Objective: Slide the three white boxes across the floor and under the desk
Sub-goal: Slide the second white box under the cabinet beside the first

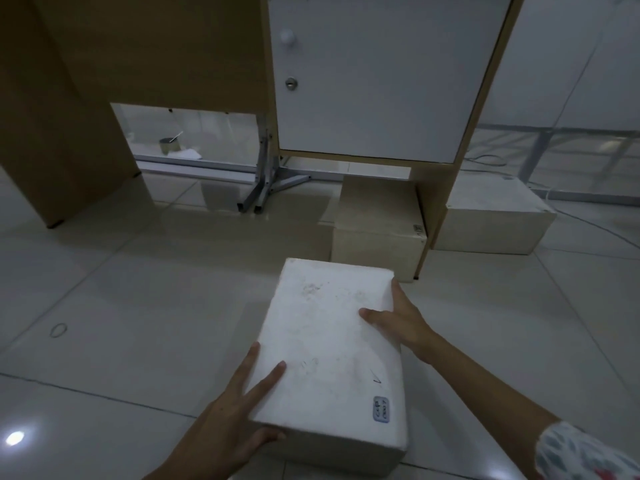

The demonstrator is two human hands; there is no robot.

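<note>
A white box (332, 348) with a small blue label near its front right corner lies on the tiled floor in front of me. My left hand (239, 407) grips its near left corner, fingers on the top and thumb on the front face. My right hand (398, 320) clasps its right edge, thumb on top. A second pale box (379, 223) sits under the desk's white cabinet (377, 81), partly in shadow. A third box (495, 216) rests to the right of the cabinet's wooden side panel.
The desk's open knee space (207, 202) lies left of the cabinet, bounded by a wooden side panel (59, 133). A metal leg foot (266, 192) stands on the floor there. A rubber band (58, 330) lies at left. Cables (588, 223) trail at right.
</note>
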